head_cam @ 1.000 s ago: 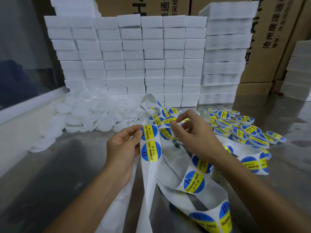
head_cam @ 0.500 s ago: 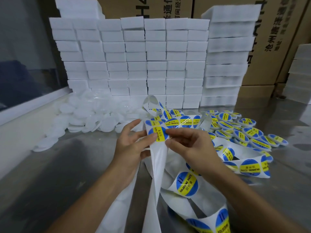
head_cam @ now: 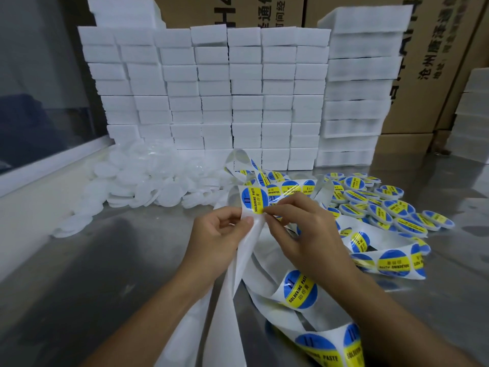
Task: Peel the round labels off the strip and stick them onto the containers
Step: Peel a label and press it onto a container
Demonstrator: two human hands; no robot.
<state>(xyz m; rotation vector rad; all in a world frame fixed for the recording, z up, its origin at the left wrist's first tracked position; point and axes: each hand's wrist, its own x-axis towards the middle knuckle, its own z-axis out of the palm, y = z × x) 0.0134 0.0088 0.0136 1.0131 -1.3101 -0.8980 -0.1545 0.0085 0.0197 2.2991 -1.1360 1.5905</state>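
The left hand (head_cam: 219,234) is pinching the white strip (head_cam: 232,282) just under a round label (head_cam: 254,199). The right hand (head_cam: 299,229) is pinching that label's edge, right beside the left fingers. If it is pulled too fast, the sticky label could fold and stick to itself.

Dim, cool overhead light, and the metal table (head_cam: 79,274) throws back soft grey sheen with blurred reflections. The white foam blocks (head_cam: 211,88) glow brightest. Wide-angle bend curves the cardboard boxes (head_cam: 436,62) at the right edge. Faint glare on the glossy labels (head_cam: 299,288); fine detail is slightly soft.
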